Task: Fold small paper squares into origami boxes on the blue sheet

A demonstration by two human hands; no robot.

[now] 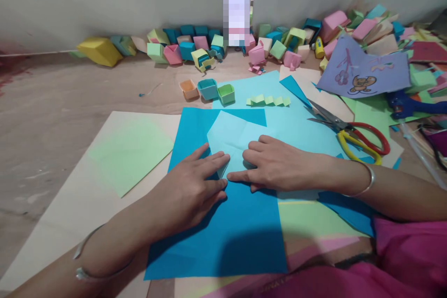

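A light blue sheet of paper (228, 131) with folded corners and creases lies on a larger dark blue sheet (249, 237). My left hand (195, 184) rests on its lower left edge, fingers stretched out and spread. From the right, my right hand (275, 160) presses on the same paper, its index finger straight and its other fingers bent. The two index fingertips almost meet at the paper's lower corner. Part of the light blue paper is hidden under my right hand.
Scissors (344, 128) with red and yellow handles lie right. Small paper boxes (207, 89) and a folded green strip (268, 101) sit beyond my hands. A phone (236, 9) leans on the wall behind several paper cubes (157, 52). A green sheet (131, 153) lies left.
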